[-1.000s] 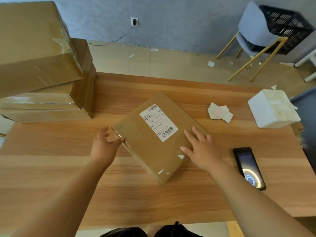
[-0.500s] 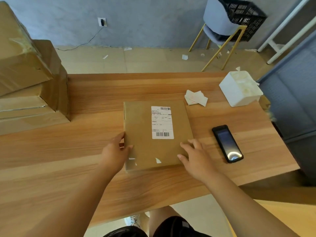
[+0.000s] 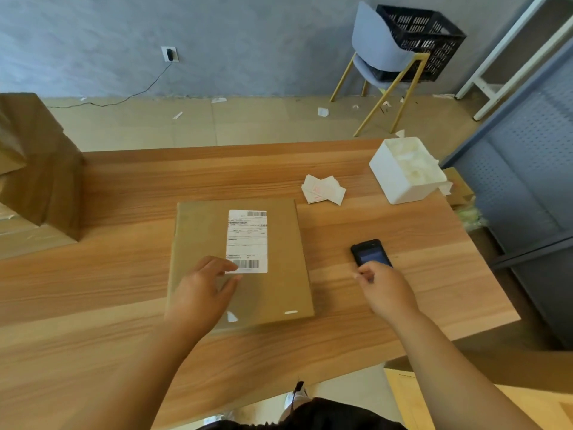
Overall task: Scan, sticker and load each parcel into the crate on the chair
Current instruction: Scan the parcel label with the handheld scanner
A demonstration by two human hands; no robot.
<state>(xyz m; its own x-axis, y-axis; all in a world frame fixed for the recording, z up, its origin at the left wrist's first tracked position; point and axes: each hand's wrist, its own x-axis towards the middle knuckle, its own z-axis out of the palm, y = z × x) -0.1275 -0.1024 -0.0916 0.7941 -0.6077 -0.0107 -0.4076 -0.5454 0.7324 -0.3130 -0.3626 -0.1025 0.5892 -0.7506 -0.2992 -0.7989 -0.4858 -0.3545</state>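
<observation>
Right now a flat brown parcel (image 3: 201, 231) is lying on the wooden table (image 3: 124, 197), right in front of the person. A white label (image 3: 247, 240) with bar codes is sitting on its top side. The left hand (image 3: 201, 293) is resting on the parcel, near its front edge. Its fingers are stretched out and loose, not squeezing anything. The fingertips are touching the bottom left corner of the label.

The right hand (image 3: 384, 290) is reaching to a small black scanner (image 3: 370, 252). The scanner is lying on the table just beside the parcel, on the right. The hand is covering the near end of the scanner, and its fingers are bending a little. The hand is blurry, so I cannot tell if it is gripping the scanner or only touching it.

Some white paper slips (image 3: 322, 189) are lying in a little pile behind the parcel, to the right. A white box (image 3: 403, 181) with white scraps inside is standing near them, close to the far right corner of the table. Big brown boxes (image 3: 37, 169) are piling up at the left end of the table.

Past the table, a black crate (image 3: 424, 35) is sitting on a blue chair (image 3: 378, 54) with yellow legs, well apart from the parcel. Little bits of paper are lying on the floor, and a plug is sitting in a wall socket (image 3: 169, 53).
</observation>
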